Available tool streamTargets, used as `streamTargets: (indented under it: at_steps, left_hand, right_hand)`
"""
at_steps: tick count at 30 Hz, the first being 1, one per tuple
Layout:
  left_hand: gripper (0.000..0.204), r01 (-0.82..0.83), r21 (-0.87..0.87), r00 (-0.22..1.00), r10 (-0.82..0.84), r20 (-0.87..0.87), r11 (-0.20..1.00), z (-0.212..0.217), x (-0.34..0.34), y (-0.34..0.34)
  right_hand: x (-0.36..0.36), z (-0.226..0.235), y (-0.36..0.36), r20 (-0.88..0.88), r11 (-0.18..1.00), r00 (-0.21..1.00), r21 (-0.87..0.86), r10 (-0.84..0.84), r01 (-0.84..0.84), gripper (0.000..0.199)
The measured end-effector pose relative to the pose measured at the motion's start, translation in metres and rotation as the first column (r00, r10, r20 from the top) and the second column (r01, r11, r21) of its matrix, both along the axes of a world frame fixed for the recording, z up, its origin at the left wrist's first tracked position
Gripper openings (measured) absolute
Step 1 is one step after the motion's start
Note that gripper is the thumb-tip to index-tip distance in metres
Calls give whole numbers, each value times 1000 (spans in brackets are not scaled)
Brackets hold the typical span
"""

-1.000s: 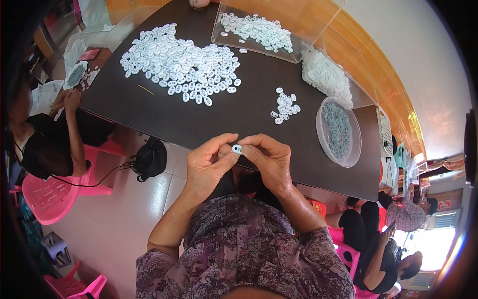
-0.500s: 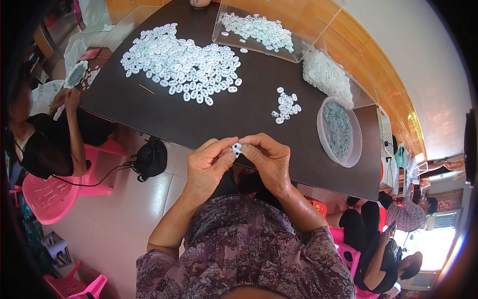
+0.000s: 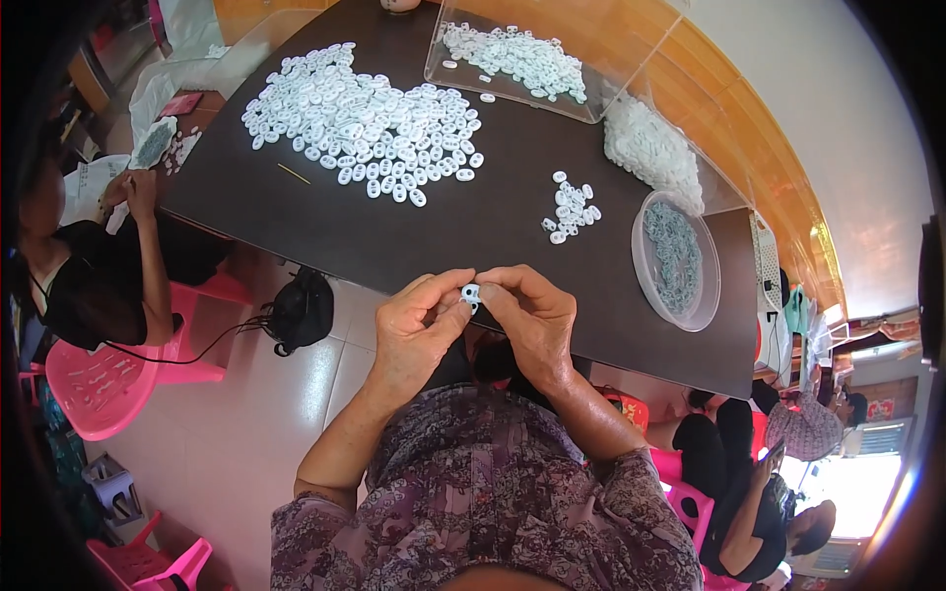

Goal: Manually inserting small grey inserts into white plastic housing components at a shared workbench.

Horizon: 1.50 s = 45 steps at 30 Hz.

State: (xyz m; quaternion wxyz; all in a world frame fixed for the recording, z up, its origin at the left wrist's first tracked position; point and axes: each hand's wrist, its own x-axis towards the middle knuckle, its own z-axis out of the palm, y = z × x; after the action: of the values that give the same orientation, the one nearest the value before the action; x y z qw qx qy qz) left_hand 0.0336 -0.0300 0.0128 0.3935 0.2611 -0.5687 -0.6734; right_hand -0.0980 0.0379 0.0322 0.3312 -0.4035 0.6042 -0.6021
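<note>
Just off the table's near edge, both my hands pinch one small white two-hole piece (image 3: 472, 294), which looks like a cord lock. My left hand (image 3: 414, 325) grips its left side between thumb and fingertips. My right hand (image 3: 532, 320) holds the right side, thumb tip pressed to it. Fingertips partly hide the piece. Beyond my hands lies a large heap of similar white oval pieces (image 3: 365, 118) on the dark table (image 3: 463, 217). A smaller cluster of white pieces (image 3: 570, 209) sits to the right of it.
A round clear tub (image 3: 645, 286) of tangled grey bits, perhaps springs, stands at the right. Behind are a bag of white parts (image 3: 645, 153) and a clear bin (image 3: 601, 89) with more pieces. A thin yellow stick (image 3: 294, 174) lies at left. Another person (image 3: 108, 266) works at far left.
The white piece has turned slightly between my fingertips, and its holes show more plainly. Both hands have barely shifted; the view has moved a little.
</note>
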Motion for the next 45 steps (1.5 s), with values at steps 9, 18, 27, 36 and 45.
streamTargets:
  at_steps: [9,18,27,36,45]
  left_hand:
    - [29,-6,49,1000,7,-21,999,-2,-1,1]
    - [27,1,93,998,4,-55,996,-3,0,2]
    - [24,33,152,995,-18,-103,988,-6,1,2]
    - [24,48,208,977,-3,-214,977,-8,-1,3]
    - [24,9,71,978,6,-210,997,-5,-3,6]
  right_hand:
    - [1,-1,1,-23,1000,1000,10,-12,12,10]
    - [2,-3,0,-3,1000,1000,-2,23,-23,9]
    - [-7,-7,1,-93,995,991,-13,96,-98,13]
    - [-1,1,1,-430,988,902,-119,40,-101,27]
    - [-2,-2,2,-543,965,839,-240,-40,-109,30]
